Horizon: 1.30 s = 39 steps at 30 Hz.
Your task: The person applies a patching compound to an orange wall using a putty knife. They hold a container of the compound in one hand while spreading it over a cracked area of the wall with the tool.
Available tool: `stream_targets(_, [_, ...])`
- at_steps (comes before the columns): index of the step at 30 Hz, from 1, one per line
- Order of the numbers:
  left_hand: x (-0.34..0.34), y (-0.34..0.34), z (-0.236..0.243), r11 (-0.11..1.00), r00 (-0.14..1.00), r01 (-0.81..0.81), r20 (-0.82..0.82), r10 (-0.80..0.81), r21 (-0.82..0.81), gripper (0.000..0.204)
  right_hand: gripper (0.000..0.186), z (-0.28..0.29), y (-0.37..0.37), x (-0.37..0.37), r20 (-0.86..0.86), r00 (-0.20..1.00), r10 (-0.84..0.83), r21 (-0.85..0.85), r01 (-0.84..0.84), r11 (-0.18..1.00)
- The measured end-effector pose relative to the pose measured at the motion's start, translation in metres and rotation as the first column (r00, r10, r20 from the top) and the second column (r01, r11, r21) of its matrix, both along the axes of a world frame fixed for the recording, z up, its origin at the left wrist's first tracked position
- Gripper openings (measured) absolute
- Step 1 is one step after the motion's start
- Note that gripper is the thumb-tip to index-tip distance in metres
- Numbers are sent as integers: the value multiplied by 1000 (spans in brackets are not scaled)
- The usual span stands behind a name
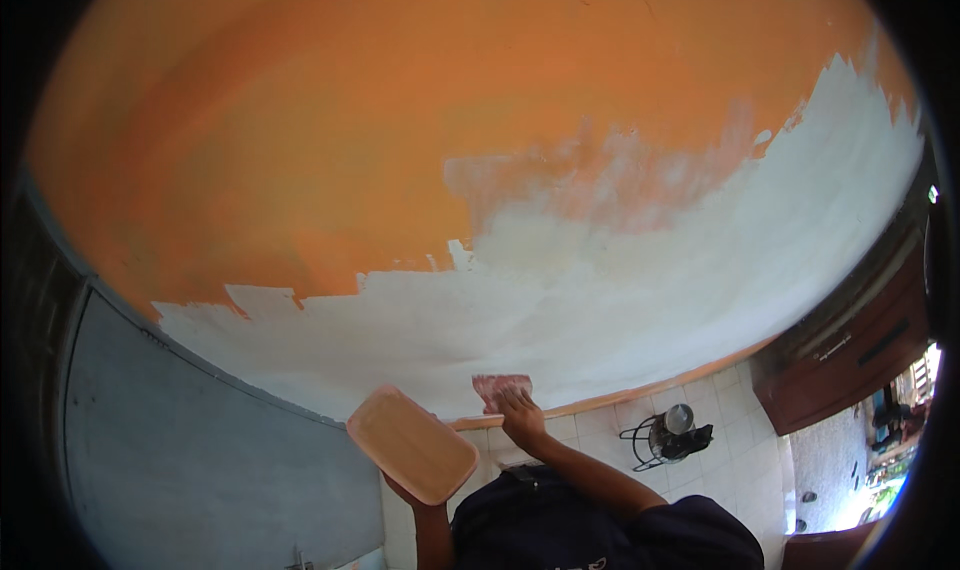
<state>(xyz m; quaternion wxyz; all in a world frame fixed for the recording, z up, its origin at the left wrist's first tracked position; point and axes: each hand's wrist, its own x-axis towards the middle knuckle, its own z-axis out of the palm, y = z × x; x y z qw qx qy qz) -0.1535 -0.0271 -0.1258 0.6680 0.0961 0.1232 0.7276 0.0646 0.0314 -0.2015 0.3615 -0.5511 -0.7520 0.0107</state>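
My left hand [402, 490] supports a shallow, peach-coloured rectangular tray [412, 446] from below, its fingers mostly hidden behind it. My right hand [521, 422] grips a flat reddish piece [502, 383] smeared with white. I cannot make out whether that piece is a spreader or an abrasive sheet. It lies against the low part of the wall, on the white-coated area [600, 300]. Above, the wall is orange [280, 140], with a jagged border and a thin, streaky pinkish-white patch [620, 175] between the two colours.
A grey door [210, 420] stands at the left. On the tiled floor [735, 445], to the right of my arm, is a black metal stand [650, 442] with a round clear-looking container [679, 417] by it. A dark red-brown wooden door [850, 340] is at the right, beside a bright opening.
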Motion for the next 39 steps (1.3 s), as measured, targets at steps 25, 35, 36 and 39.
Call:
stream_targets(25, [-20,-33,-36,990,996,-91,-14,90,-112,84,38,191,9,8,-101,985,-140,546,172,820])
stream_targets(35, [-23,-7,-47,998,995,15,104,-9,-63,95,44,51,44,-27,-3,999,32,305,-30,952])
stream_targets(36, [-21,-6,-45,998,996,12,89,-7,-62,95,44,20,24,-25,-28,996,84,134,-80,988])
stream_targets(39, [-17,-16,-30,999,996,42,80,-39,-34,95,41,33,-15,-11,-17,994,110,224,-103,969])
